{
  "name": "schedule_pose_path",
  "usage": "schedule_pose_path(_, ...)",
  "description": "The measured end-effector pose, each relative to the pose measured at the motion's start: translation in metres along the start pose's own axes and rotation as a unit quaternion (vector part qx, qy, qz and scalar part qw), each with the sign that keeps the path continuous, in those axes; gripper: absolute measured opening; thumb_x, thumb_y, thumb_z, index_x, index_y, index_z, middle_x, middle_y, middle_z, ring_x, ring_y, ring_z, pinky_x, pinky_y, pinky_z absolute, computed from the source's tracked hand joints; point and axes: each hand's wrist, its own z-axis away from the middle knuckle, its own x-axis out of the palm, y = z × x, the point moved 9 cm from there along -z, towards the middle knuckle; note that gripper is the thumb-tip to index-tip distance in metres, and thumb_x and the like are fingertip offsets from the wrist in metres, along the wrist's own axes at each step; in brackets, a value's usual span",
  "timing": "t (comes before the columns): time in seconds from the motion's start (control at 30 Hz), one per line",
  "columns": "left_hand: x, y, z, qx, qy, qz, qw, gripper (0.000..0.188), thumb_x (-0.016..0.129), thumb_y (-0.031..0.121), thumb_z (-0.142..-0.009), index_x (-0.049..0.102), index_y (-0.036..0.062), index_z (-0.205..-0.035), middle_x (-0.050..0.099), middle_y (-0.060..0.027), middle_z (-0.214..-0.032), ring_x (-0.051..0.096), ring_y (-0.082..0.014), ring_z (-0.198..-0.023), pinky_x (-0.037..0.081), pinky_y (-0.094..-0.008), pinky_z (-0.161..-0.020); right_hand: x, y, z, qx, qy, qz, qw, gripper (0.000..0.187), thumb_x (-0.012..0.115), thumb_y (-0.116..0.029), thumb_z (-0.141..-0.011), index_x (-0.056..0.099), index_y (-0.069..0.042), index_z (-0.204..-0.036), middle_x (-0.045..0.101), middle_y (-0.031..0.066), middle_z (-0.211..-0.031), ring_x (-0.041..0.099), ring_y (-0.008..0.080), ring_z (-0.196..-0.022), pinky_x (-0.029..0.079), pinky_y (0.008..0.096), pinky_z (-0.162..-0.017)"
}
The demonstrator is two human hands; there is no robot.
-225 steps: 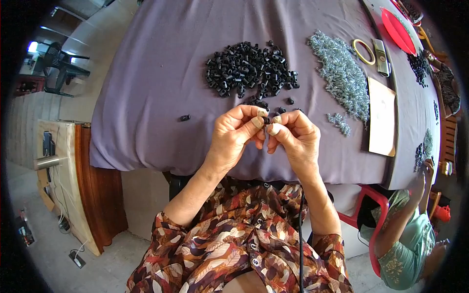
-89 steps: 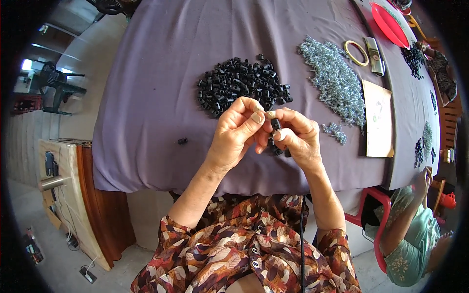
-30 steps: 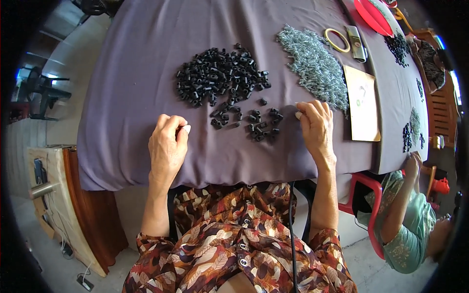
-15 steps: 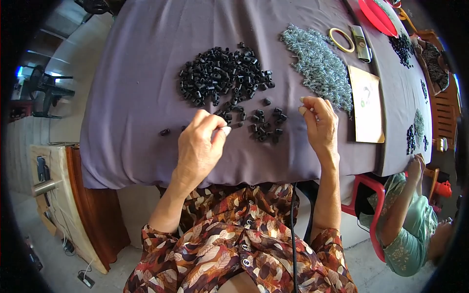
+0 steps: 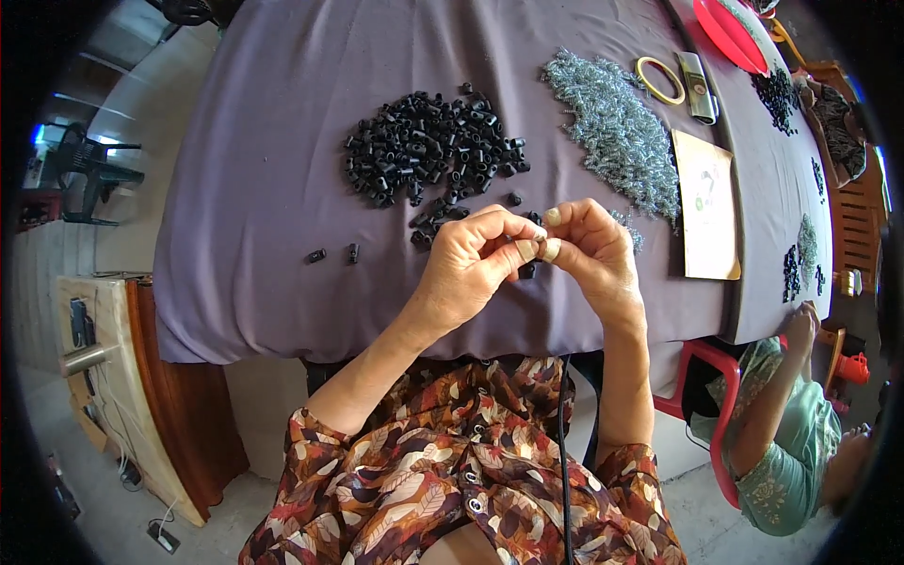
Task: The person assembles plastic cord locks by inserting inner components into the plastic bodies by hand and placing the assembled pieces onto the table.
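Meeting over the counter (image 5: 264,169), the left hand (image 5: 476,259) and the right hand (image 5: 598,259) nearly touch at the fingertips. The left finger and thumb make a narrow pinch. The right finger and thumb have a small gap. I cannot tell if either hand holds a piece, because the tips cover whatever is there.

Just past the hands sits a big pile of short black tubes (image 5: 414,146). A small bunch of tubes (image 5: 431,223) pokes out beside the left hand, which hides part of it. A few dark tubes (image 5: 529,270) peek out by the fingertips, too covered to count. Two loose tubes (image 5: 353,252) lie to the left, apart from the rest.

To the right is a big heap of silver bits (image 5: 617,137), so tangled that I cannot make out one bit's shape. A little silver bunch (image 5: 629,231) is mostly hidden behind the right hand. Near the heap are a yellow ring (image 5: 641,66) and a tan card (image 5: 706,226) with a drawing too faint to read.

Farther off, a red tray (image 5: 730,38) is cut off at the top. A person in green (image 5: 786,480) sits at the far right, partly lost in the dark edge.
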Motion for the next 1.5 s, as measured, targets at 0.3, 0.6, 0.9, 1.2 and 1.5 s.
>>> schedule_pose_path(0.3,0.002,-0.02,-0.003,-0.037,0.037,-0.067,0.996,0.009,0.055,0.013,-0.091,0.055,0.0041,-0.09,0.054,0.0033,-0.071,0.047,-0.003,-0.058,0.04,-0.0177,-0.051,-0.007,0.008,0.0,-0.012,0.039,-0.01,0.999,0.018,0.065,0.0,-0.082,0.054,-0.001,-0.096,0.061,0.0016,-0.085,0.058,0.0074,-0.079,0.048,0.0211,-0.073)
schedule_pose_path(0.6,0.006,-0.027,-0.009,-0.063,0.045,-0.07,0.995,0.014,0.05,0.016,-0.094,0.051,0.0047,-0.087,0.051,0.0023,-0.07,0.045,-0.0042,-0.056,0.038,-0.0189,-0.049,-0.012,0.001,0.003,-0.039,0.082,0.061,0.994,0.014,0.063,0.002,-0.08,0.056,0.0,-0.093,0.061,0.0006,-0.082,0.055,0.0054,-0.076,0.046,0.02,-0.072)
schedule_pose_path(0.9,0.007,-0.017,-0.015,-0.027,0.047,-0.172,0.984,0.02,0.046,0.019,-0.094,0.047,0.0004,-0.087,0.054,-0.0147,-0.062,0.055,-0.029,-0.056,0.042,-0.0382,-0.054,-0.013,-0.003,0.006,-0.081,0.123,0.125,0.981,0.01,0.062,0.001,-0.08,0.059,0.0,-0.089,0.062,0.0001,-0.08,0.055,0.0049,-0.073,0.046,0.0202,-0.069)
schedule_pose_path(1.2,0.017,-0.023,-0.02,-0.082,-0.029,-0.088,0.992,0.028,0.043,0.028,-0.097,0.05,0.0051,-0.083,0.047,0.0021,-0.059,0.041,-0.0049,-0.047,0.033,-0.0211,-0.043,-0.02,0.002,0.008,-0.052,0.16,-0.021,0.986,0.004,0.059,0.001,-0.083,0.059,0.0,-0.087,0.06,-0.0022,-0.081,0.054,0.0036,-0.074,0.046,0.0197,-0.07)
schedule_pose_path(1.5,0.01,-0.038,-0.015,-0.158,-0.002,0.147,0.976,0.019,0.051,0.024,-0.094,0.051,0.0063,-0.086,0.05,-0.0009,-0.065,0.037,-0.0032,-0.045,0.03,-0.0161,-0.039,-0.038,-0.024,0.007,-0.121,0.193,0.431,0.873,0.015,0.057,0.003,-0.073,0.059,-0.004,-0.086,0.056,0.01,-0.079,0.054,0.0247,-0.071,0.045,0.0339,-0.066)
